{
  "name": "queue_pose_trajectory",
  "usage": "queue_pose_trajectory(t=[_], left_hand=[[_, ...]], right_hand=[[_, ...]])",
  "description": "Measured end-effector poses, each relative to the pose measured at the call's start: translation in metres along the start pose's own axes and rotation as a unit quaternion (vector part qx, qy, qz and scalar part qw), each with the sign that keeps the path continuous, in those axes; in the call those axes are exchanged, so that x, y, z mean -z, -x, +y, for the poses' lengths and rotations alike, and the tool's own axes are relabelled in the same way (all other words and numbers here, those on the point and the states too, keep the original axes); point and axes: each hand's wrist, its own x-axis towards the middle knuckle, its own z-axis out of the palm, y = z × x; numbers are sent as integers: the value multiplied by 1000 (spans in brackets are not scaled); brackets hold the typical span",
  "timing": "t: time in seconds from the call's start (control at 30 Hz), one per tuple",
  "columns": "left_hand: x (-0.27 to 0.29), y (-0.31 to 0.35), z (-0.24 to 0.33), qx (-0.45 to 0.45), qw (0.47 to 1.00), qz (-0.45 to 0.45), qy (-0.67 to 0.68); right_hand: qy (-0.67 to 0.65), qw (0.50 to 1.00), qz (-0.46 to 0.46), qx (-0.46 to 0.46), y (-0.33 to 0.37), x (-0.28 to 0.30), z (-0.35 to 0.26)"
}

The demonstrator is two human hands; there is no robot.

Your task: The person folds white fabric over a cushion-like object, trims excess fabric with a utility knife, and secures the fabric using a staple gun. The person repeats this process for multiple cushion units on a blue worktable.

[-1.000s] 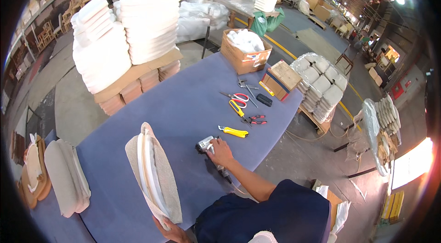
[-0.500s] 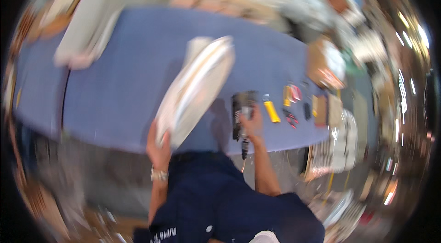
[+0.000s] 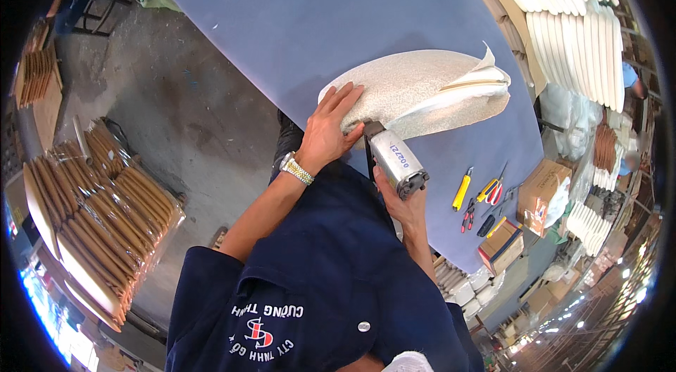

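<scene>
A curved pad wrapped in beige fabric (image 3: 415,73) lies tilted over the blue table's near edge. Its cover gapes at the right end, where white padding and a thin tan edge show. My left hand (image 3: 331,125) holds the pad's left end, fingers over the fabric and thumb by its lower edge. Wrapped around a silver and black staple gun (image 3: 398,157) is my right hand (image 3: 403,204). The gun's black nose touches or nearly touches the fabric beside my left thumb; the exact contact is hidden.
On the blue table (image 3: 296,13), at right, lie a yellow cutter (image 3: 462,189), scissors (image 3: 495,192) and red-handled pliers (image 3: 468,217). Cardboard boxes (image 3: 542,192) stand at its corner. White padded pieces (image 3: 574,55) are stacked far right. Wrapped brown panels (image 3: 105,210) sit on the floor at left.
My view has turned along the table. The pad has swung from upright to lying crosswise, and the staple gun has come off the tabletop to the pad's lower edge.
</scene>
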Motion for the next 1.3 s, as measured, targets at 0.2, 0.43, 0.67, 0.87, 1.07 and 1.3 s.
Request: queue_pose_trajectory(t=[0.2,0.43,0.67,0.87,1.07,1.3], left_hand=[[3,-1,4,10,1000,-10,-5],[6,-3,0,10,999,-28,10],[10,-8,3,14,999,-39,16],[13,-10,7,14,999,-46,20],[11,-8,8,24,998,-49,23],[11,-11,6,1,999,-41,12]], right_hand=[[18,1000,-2,23,-5,1,0],[109,988,-45,102,-17,7,-6],[106,988,-61,93,-25,6,-11],[90,989,-84,86,-28,5,-12],[131,982,-73,116,-29,-1,-9],[93,989,-36,111,-26,-10,-6]])
